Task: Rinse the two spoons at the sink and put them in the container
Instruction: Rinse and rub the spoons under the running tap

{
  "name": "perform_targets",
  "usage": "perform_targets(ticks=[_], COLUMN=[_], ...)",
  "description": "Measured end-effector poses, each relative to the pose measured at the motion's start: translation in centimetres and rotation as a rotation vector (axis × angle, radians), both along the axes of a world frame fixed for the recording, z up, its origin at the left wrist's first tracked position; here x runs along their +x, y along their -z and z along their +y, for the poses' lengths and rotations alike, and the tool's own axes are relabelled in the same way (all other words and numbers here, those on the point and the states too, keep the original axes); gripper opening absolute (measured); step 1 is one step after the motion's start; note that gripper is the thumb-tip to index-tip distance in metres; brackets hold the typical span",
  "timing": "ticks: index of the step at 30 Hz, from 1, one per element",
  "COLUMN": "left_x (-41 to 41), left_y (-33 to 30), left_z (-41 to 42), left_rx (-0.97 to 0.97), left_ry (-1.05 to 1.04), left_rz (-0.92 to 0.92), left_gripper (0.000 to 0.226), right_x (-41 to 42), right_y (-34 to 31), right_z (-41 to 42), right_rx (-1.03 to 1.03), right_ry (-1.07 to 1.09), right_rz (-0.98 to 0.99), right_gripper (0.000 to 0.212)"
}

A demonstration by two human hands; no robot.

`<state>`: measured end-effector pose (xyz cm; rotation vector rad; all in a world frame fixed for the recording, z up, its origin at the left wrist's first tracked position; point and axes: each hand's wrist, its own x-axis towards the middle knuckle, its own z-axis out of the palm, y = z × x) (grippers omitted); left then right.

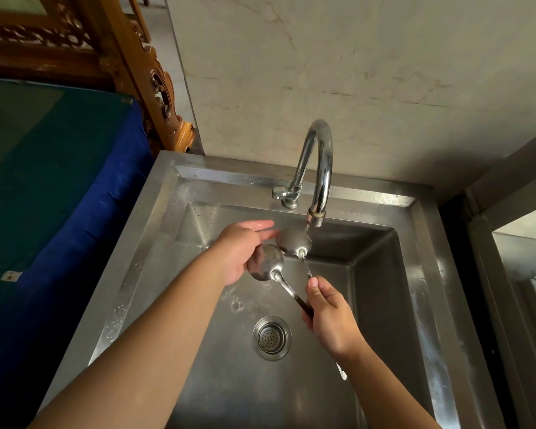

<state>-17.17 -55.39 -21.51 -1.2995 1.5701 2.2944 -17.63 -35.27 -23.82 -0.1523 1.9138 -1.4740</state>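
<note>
Under the tap (317, 168), over the sink (384, 305), the right hand (330, 317) clenches both spoons' handles. The far spoon (294, 241) sits beneath the spout; the near spoon (266, 262) rests against the left hand (243, 249), fingers extended.

A stainless steel sink (155, 230) is the carrying surface here, its flat rim wrapping 1 deep square basin (378, 292). The curved chrome tap (317, 168) stands on the back rim, its lever base to the left and its spout arching over the basin. In the basin floor sits 1 round perforated drain strainer (272, 337). Water droplets speckle the left rim and basin floor (the metal looks wet and streaked).
</note>
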Motion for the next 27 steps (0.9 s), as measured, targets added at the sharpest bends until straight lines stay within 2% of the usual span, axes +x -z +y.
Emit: perform_targets(ticks=[1,3,4,6,9,11,14,18,20,23,25,27], left_x=[-0.1,-0.5,-0.7,-1.3,-2.3,-2.7,-3.3,-4.2,-4.5,-4.3,-4.1,-4.2], left_y=[-0.6,-1.1,-1.3,-1.3,-1.0,-0.9,-0.7,-0.2,0.1,-0.2,-0.2,-0.2], left_z=[0.0,0.3,0.7,1.4,2.2,2.5,2.8,2.5,2.2,1.4,0.7,0.0], left_rx=[-0.011,-0.148,-0.243,-0.402,-0.534,-0.532,-0.420,-0.336,-0.266,-0.056,-0.135,-0.453], left_ry=[0.031,0.138,0.238,0.399,0.411,0.388,0.289,0.207,0.236,0.338,0.357,0.356], left_rz=[-0.011,-0.049,-0.069,-0.075,-0.100,-0.105,-0.138,-0.273,-0.321,-0.326,-0.234,-0.057], left_gripper=[0.041,0.019,0.026,0.053,0.065,0.064,0.065,0.042,0.040,0.047,0.051,0.048], right_x=[0.0,0.1,0.1,0.3,0.4,0.4,0.7,1.1,0.8,0.3,0.1,0.0], right_y=[0.1,0.3,0.3,0.2,0.0,-0.1,-0.2,-0.3,-0.7,-1.4,-1.8,-2.2], right_z=[-0.1,-0.4,-0.5,-0.7,-0.4,-0.1,0.2,0.7,1.1,1.6,2.1,2.6], right_rx=[0.012,0.039,0.056,0.083,0.098,0.113,0.141,0.113,0.080,0.007,-0.021,-0.040], right_ry=[0.002,-0.001,-0.011,-0.040,-0.040,-0.033,-0.037,-0.039,-0.034,-0.003,0.001,0.006], right_rz=[0.012,0.060,0.099,0.183,0.240,0.252,0.260,0.222,0.180,0.101,0.072,0.047], right_gripper=[0.048,0.041,0.039,0.038,0.040,0.041,0.041,0.039,0.039,0.042,0.041,0.039])
